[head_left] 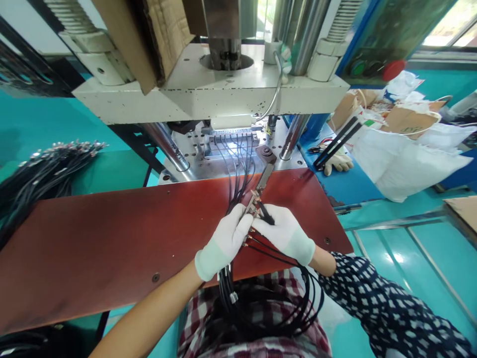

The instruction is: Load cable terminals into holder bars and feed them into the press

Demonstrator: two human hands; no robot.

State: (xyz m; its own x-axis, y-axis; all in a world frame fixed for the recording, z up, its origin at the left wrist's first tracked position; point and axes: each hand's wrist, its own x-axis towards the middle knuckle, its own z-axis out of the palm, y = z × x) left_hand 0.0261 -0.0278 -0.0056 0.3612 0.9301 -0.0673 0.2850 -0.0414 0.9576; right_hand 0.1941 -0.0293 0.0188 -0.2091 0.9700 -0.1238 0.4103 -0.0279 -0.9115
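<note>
A narrow metal bar (265, 178), with small coppery cable ends along it, slants up from between my hands toward the press. My gloved left hand (223, 242) is closed on the near end of this bar. Thumb and fingers of my gloved right hand (286, 234) pinch a black cable (267, 215) right beside the bar. The exact contact at the fingertips is partly hidden. More black cables loop down from my hands into a coil (268, 325) on my lap. Other thin black cables (238, 181) run from the press fixture (231, 145) to near my left hand.
The press's white plate (208, 102) hangs above the fixture between metal posts (294, 136). A red-brown board (112, 238) lies under my hands. Bundled cables (55, 169) rest at left. To the right are a glove (338, 161), white sacks (406, 159) and a red button (394, 70).
</note>
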